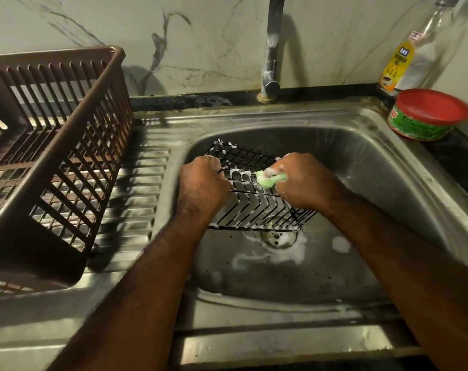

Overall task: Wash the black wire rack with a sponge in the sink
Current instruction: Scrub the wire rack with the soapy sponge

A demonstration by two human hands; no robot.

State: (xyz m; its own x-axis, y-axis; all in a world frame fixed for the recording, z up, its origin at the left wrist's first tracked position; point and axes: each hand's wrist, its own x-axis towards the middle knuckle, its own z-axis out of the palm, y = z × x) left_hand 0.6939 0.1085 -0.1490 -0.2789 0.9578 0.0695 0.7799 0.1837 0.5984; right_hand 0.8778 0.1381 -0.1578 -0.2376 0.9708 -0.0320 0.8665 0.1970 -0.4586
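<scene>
The black wire rack, streaked with white foam, stands tilted inside the steel sink, over the drain. My left hand grips the rack's upper left edge. My right hand holds a soapy green sponge and presses it on the rack's top wires. Parts of the rack are hidden behind both hands.
A brown plastic dish basket sits on the ribbed drainboard at left. The tap rises behind the sink. A yellow dishwash bottle, a clear glass bottle and a red-lidded green tub stand at the back right corner. Foam lies around the drain.
</scene>
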